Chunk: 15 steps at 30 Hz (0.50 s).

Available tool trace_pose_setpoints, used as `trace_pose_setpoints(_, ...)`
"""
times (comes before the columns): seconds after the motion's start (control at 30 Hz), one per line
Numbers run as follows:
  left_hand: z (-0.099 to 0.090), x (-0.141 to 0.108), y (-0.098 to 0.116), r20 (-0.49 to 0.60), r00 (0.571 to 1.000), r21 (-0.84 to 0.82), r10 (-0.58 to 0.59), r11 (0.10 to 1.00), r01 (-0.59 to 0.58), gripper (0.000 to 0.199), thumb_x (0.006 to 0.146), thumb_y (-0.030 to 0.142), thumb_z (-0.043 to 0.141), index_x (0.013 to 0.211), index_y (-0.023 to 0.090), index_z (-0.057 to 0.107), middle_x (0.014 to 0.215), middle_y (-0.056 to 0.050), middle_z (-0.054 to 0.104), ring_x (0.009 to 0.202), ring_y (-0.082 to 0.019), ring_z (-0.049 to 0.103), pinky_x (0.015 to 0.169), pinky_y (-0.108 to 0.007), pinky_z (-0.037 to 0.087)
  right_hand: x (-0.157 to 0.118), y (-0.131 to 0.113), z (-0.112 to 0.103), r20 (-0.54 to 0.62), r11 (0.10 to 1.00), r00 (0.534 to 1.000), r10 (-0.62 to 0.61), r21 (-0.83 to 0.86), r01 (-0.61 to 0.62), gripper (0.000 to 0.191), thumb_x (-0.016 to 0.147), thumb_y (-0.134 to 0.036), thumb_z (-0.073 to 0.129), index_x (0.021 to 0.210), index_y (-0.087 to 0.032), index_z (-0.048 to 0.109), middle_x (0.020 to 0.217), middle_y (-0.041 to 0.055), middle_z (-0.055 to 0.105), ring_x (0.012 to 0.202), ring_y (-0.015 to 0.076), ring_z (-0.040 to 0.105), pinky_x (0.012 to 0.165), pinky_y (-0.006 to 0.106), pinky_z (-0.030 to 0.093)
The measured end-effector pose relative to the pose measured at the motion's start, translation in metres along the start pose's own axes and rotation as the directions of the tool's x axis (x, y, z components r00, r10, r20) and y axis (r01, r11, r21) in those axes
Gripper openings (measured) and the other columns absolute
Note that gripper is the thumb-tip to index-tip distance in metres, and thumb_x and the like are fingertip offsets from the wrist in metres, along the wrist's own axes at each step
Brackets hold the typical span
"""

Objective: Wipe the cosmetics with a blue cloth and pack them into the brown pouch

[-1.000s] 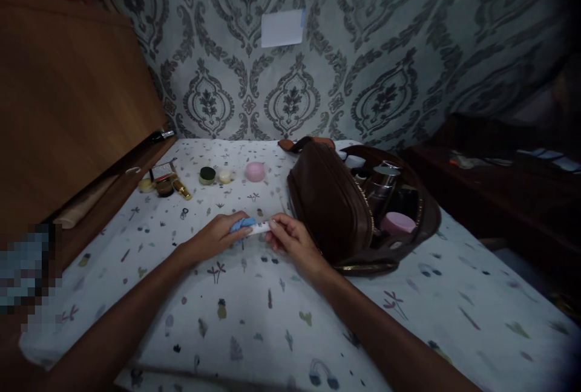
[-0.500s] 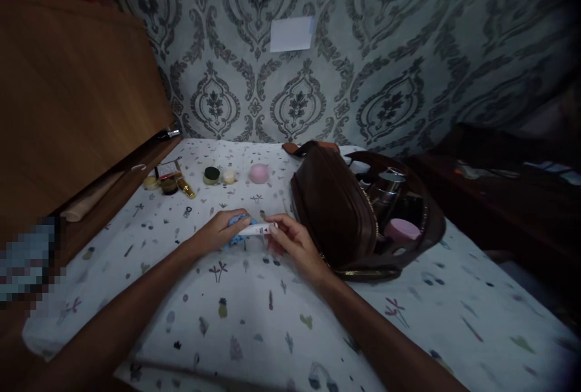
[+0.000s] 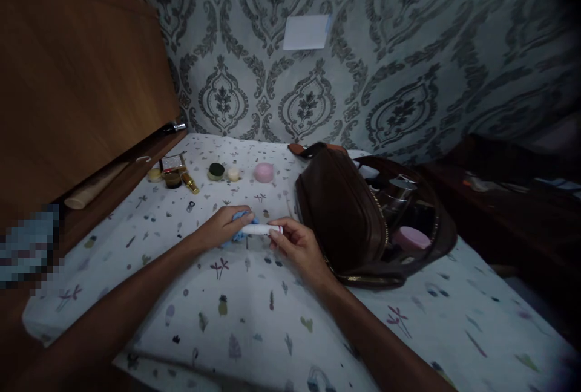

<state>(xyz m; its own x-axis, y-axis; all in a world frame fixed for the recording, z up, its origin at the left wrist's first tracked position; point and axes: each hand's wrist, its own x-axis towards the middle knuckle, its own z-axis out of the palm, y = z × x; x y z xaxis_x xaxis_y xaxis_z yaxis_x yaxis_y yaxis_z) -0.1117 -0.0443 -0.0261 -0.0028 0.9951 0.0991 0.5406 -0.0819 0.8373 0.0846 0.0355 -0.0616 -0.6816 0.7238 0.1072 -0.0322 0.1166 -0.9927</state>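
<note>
My left hand is closed round a crumpled blue cloth and one end of a white tube. The fingers of my right hand pinch the other end, which has a red band. The tube lies level between both hands, above the patterned cloth. To the right of my right hand stands a brown bag, unzipped, with a pink round container and a clear-and-silver bottle inside.
Behind my hands sit a pink jar, a small cream jar and a dark-lidded jar. Further left are a gold item and several small containers. A wooden panel borders the left; patterned wall covering stands behind.
The white tube has turned in my fingers, so its printed marks no longer show and a red band does. The whole view has shifted slightly; both hands keep their hold.
</note>
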Motion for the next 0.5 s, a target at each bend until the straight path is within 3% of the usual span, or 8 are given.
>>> trace_pose_setpoints(0.2,0.004,0.002,-0.004,-0.047,0.997,-0.104,-0.053,0.993,0.048,0.049,0.092,0.061,0.043,0.07,0.018,0.052,0.059,0.004,0.047,0.055,-0.011,0.045,0.051,-0.022,0.036,0.0,0.001,-0.001,-0.032,0.999,0.999,-0.031,-0.019,0.03,0.035,0.078,-0.049,0.073,0.096,-0.02,0.069,0.067,-0.0011,0.06,0.058,0.0138,0.049,0.053,0.026,0.037)
trace_pose_setpoints(0.3,0.008,0.003,-0.007,-0.11,0.978,-0.206,-0.178,0.967,0.153,0.055,0.09,0.067,0.043,0.072,0.017,0.057,0.055,0.003,0.05,0.049,-0.01,0.046,0.045,-0.021,0.036,-0.001,0.004,0.0,-0.047,0.997,0.997,-0.061,-0.048,0.058,0.033,0.077,-0.047,0.074,0.094,-0.019,0.07,0.07,-0.0007,0.06,0.062,0.0137,0.051,0.056,0.026,0.039)
trace_pose_setpoints(0.4,0.011,0.003,-0.009,-0.168,0.936,-0.285,-0.31,0.924,0.255,0.059,0.09,0.071,0.039,0.082,0.017,0.061,0.052,0.004,0.048,0.037,-0.009,0.039,0.035,-0.022,0.029,-0.002,0.006,0.001,-0.041,0.995,0.997,-0.067,-0.079,0.064,0.031,0.077,-0.046,0.073,0.092,-0.019,0.069,0.069,-0.0014,0.057,0.061,0.0128,0.049,0.055,0.025,0.038)
trace_pose_setpoints(0.5,0.012,0.002,-0.01,-0.245,0.946,-0.241,-0.214,0.958,0.154,0.055,0.091,0.068,0.041,0.08,0.017,0.06,0.056,0.004,0.046,0.043,-0.009,0.041,0.04,-0.022,0.033,-0.003,0.005,0.002,-0.016,0.992,0.998,-0.065,-0.111,0.063,0.034,0.08,-0.05,0.068,0.091,-0.018,0.068,0.063,-0.002,0.055,0.058,0.013,0.048,0.053,0.025,0.037)
